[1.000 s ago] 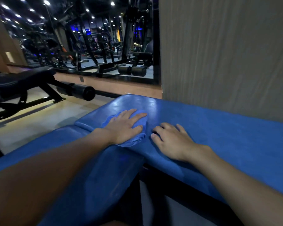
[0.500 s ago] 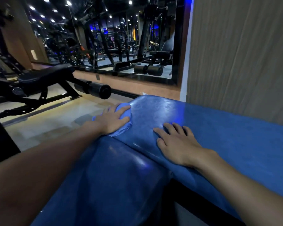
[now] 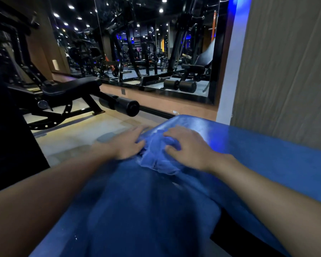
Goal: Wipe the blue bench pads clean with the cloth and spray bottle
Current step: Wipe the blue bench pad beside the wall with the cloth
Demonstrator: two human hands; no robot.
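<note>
The grey wood-grain wall (image 3: 285, 71) fills my right side, and a big mirror (image 3: 156, 52) further along the room shows rows of dark gym machines under ceiling spots. In front of me run the blue bench pads: the long one (image 3: 267, 154) lies along the foot of the wall, and the nearer pad (image 3: 146, 210) slopes down toward me, its surface darker and a little glossy. To my left is the pale floor (image 3: 72, 138), with a black bench (image 3: 70, 88) standing on it and its round foam roller (image 3: 126, 106) pointing my way.

The blue cloth (image 3: 156, 156) sits crumpled where the two pads meet, close to the far left corner of the long one. My right hand (image 3: 189, 147) is on top of it, fingers curled and bunching the fabric. My left hand (image 3: 126, 143) is blurred; it lies fairly flat with the fingers out, at the pad's left edge, thumb side against the cloth.
</note>
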